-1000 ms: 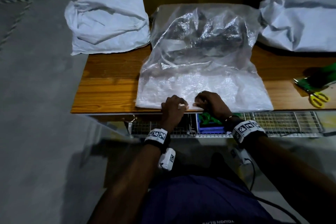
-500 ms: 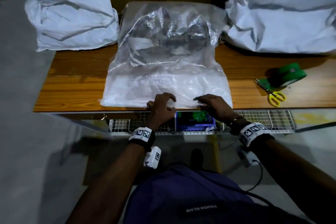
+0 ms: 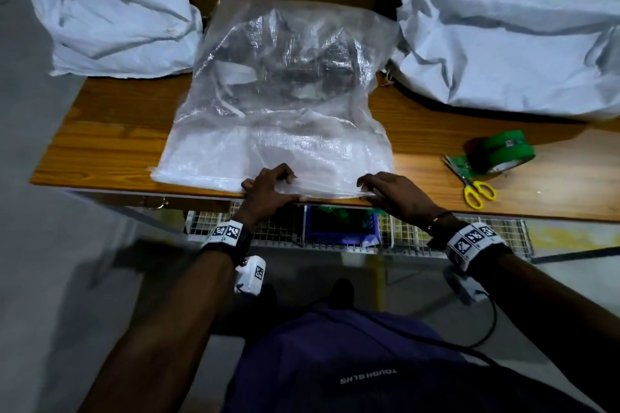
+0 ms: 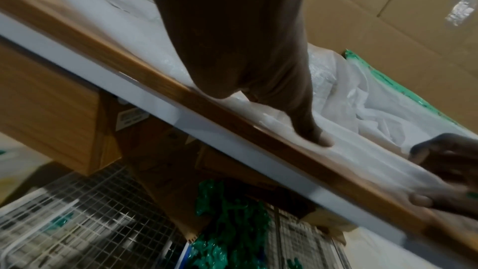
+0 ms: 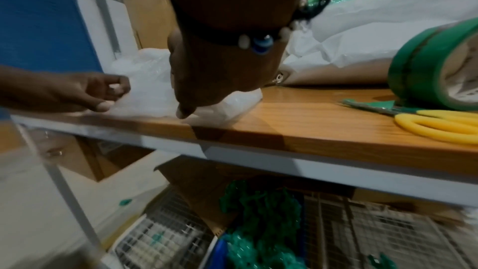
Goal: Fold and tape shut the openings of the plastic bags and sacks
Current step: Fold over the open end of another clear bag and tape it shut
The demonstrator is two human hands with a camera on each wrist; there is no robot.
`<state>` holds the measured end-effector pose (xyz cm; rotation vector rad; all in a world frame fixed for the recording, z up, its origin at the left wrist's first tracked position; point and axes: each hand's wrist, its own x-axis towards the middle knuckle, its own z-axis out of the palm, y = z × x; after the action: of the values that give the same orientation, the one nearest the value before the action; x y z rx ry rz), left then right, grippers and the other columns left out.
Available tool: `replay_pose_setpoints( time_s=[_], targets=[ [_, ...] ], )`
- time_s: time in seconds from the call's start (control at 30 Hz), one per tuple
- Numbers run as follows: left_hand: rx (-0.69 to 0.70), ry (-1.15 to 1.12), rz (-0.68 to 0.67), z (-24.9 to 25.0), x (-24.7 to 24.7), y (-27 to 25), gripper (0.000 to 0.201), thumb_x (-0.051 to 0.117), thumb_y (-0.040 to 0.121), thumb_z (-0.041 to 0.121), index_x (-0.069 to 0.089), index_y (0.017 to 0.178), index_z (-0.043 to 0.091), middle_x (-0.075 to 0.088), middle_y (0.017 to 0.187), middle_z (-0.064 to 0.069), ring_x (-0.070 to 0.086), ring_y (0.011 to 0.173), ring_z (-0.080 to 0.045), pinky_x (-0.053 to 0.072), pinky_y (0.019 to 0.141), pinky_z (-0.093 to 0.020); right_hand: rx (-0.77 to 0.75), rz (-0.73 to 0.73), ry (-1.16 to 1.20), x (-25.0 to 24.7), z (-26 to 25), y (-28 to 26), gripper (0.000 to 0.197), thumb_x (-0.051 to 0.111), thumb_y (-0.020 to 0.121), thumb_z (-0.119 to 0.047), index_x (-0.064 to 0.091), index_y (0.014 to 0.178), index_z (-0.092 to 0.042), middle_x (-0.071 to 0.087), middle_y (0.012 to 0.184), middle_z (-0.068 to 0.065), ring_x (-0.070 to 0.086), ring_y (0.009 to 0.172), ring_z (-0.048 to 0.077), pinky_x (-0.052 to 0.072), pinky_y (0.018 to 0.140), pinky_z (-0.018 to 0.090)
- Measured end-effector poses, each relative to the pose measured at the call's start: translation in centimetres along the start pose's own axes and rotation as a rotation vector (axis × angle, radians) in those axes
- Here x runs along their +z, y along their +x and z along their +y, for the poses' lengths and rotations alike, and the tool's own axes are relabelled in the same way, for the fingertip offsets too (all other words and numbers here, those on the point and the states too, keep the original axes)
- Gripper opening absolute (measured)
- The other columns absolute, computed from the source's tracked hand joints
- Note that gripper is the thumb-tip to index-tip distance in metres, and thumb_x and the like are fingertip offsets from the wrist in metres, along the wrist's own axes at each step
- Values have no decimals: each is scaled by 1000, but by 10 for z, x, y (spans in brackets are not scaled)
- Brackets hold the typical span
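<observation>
A clear woven plastic bag (image 3: 285, 131) with dark contents lies flat on the wooden table (image 3: 100, 151), its open end at the table's front edge. My left hand (image 3: 268, 186) grips that near edge around its middle, fingers curled on top and the thumb (image 4: 320, 140) pressed along the hem. My right hand (image 3: 379, 189) pinches the same edge near the bag's right corner, its thumb (image 5: 182, 113) down on the plastic. The edge is pulled flat between the two hands. A green tape roll (image 3: 500, 152) and yellow-handled scissors (image 3: 476, 191) lie to the right.
A folded white sack (image 3: 114, 20) sits at the back left, and a bigger white sack (image 3: 503, 43) sealed with green tape at the back right. Cardboard boxes stand behind. Under the table are a wire basket (image 3: 419, 231) and a blue bin (image 3: 342, 225) of green scraps.
My hands were close together at the middle of the bag's edge. They have spread apart along it, the right one sliding toward the right corner.
</observation>
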<state>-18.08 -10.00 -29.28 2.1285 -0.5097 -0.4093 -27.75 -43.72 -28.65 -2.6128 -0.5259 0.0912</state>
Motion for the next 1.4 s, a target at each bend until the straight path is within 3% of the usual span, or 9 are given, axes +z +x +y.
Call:
replay_pose_setpoints(
  time_s=[0.1,0.37,0.5,0.67,0.83,0.97,1.07,1.2,1.4],
  targets=[
    [16,-35,52,-3,3,7,34,88,83,30,54,85,32,66,90,10,65,96,-16,54,83,-42,16,-22,103,-10,0,8,30,59,107,-35,49,134,-25,76,113,1,69,88,22,52,74,33],
    [-26,-163,77,2,7,11,18,88,81,7,79,88,21,78,92,8,71,96,0,48,84,-16,-21,8,175,-19,10,-2,22,56,110,-33,62,128,-24,67,105,-13,61,84,-7,46,74,22],
    [-18,-48,-1,-3,3,6,40,99,66,24,80,100,28,74,114,14,63,117,0,47,98,-14,-16,98,166,-11,21,-14,24,59,109,-28,73,126,-19,65,119,-2,63,103,12,51,86,28],
    [12,-80,199,7,9,9,11,89,80,17,81,86,11,77,95,5,71,91,-4,54,83,-22,15,84,134,-2,19,-21,36,70,101,-41,72,130,-19,63,120,-1,62,108,16,54,89,33],
    [43,200,165,-2,13,6,24,94,71,39,79,81,23,69,105,16,53,103,-6,26,81,-11,82,67,126,1,22,-30,54,66,96,-51,63,142,-22,66,129,3,60,118,20,50,98,34],
    [-32,75,139,0,9,11,15,91,78,26,76,76,22,71,93,11,58,101,-13,26,82,-3,204,146,262,-1,14,-30,36,71,96,-44,62,126,-27,72,116,-5,68,103,13,57,86,44],
    [-84,5,121,4,6,19,18,91,76,30,74,79,27,73,82,12,68,88,-7,52,84,-27,219,205,342,-7,11,-30,22,70,101,-36,61,117,-24,73,97,-8,67,80,15,56,69,43],
    [-74,-15,83,4,9,26,18,87,79,14,73,83,25,73,78,8,71,77,-6,62,73,-38,294,180,524,-9,8,-24,12,69,103,-26,62,111,-22,73,77,7,63,58,32,53,56,41],
    [69,203,137,2,12,14,15,78,87,15,81,88,29,72,104,14,50,97,18,31,86,-15,465,199,647,-11,23,-17,18,73,99,-25,80,109,-12,73,72,-3,61,54,9,47,56,26]
  ],
)
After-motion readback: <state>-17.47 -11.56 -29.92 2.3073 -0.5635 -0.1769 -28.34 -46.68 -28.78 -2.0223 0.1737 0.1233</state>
